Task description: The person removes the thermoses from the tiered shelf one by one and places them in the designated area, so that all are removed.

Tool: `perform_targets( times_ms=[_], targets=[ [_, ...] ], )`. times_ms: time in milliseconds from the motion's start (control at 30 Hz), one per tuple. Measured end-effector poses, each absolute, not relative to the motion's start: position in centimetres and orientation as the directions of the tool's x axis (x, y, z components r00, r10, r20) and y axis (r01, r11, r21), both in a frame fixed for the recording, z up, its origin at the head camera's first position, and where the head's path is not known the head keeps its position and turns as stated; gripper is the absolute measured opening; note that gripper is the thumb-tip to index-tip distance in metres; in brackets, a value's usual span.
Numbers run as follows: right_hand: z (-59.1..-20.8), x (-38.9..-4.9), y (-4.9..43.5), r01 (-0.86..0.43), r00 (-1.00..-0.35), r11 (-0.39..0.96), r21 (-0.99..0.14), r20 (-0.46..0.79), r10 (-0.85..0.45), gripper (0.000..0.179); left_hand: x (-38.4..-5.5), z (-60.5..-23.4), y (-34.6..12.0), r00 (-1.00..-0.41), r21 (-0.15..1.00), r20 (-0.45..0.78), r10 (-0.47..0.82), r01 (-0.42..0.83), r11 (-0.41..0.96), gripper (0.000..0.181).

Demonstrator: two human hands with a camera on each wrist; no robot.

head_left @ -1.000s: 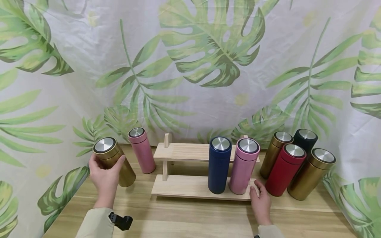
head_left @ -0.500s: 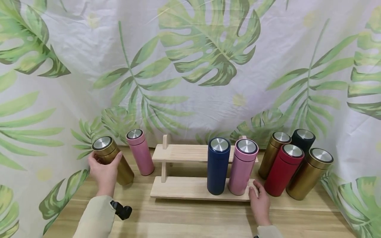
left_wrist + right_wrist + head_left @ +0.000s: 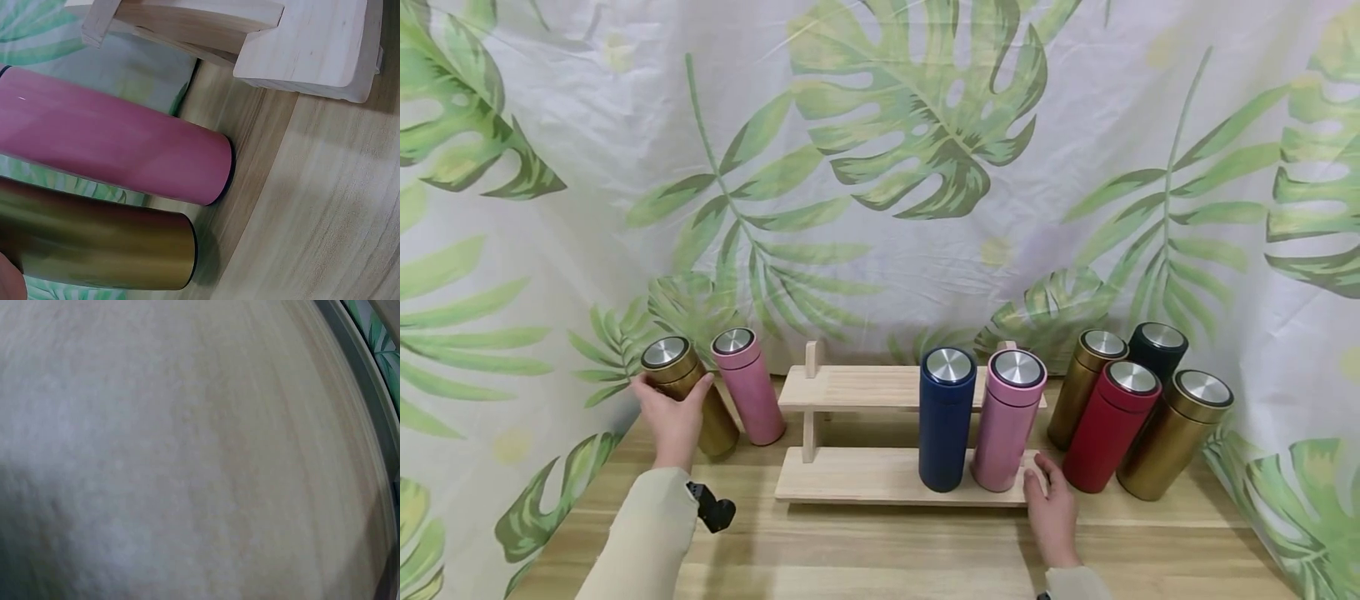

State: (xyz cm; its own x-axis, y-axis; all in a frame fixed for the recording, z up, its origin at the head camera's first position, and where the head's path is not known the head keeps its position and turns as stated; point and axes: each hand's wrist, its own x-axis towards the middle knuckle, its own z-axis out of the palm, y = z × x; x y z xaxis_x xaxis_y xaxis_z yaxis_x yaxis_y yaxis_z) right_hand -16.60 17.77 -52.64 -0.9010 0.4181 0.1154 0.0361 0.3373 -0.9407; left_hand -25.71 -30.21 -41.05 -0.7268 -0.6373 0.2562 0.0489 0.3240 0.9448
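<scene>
On the left, my left hand grips a gold thermos bottle around its upper part, thumb on the right side. The bottle's base is close over the tabletop, and in the left wrist view the gold body lies alongside a pink thermos. That pink thermos stands just right of it. My right hand rests at the right end of a two-tier wooden rack, its thumb and fingers at the lower shelf's corner. A navy thermos and another pink thermos stand on that shelf.
Right of the rack stand a red thermos, a black one, and two gold ones, one at the back and one in front. A leaf-print cloth hangs behind the wooden table.
My left hand has moved the gold thermos back and rightward, closer to the pink thermos beside it. My right hand stays at the rack's corner. The head view has shifted slightly.
</scene>
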Motion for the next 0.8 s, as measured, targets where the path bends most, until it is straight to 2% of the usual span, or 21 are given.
perform_targets(
  times_ms=[333, 600, 800],
  targets=[
    [-52.7, -16.7, 17.8, 0.035, -0.896, 0.350, -0.936, 0.126, 0.426, 0.036, -26.6, -42.3, -29.8, -0.714, 0.949, 0.262, -0.650, 0.067, 0.310, 0.087],
    [-53.0, -16.8, 17.6, 0.031, -0.887, 0.366, -0.930, 0.143, 0.438, 0.035, -26.9, -42.8, -30.0, -0.720, 0.976, 0.191, -0.667, 0.065, 0.209, 0.088],
    [-52.9, -16.8, 17.8, 0.024, -0.888, 0.351, -0.936, 0.142, 0.437, 0.036, -27.4, -42.7, -30.4, -0.747, 0.948, 0.207, -0.631, -0.006, 0.318, 0.090]
  ],
)
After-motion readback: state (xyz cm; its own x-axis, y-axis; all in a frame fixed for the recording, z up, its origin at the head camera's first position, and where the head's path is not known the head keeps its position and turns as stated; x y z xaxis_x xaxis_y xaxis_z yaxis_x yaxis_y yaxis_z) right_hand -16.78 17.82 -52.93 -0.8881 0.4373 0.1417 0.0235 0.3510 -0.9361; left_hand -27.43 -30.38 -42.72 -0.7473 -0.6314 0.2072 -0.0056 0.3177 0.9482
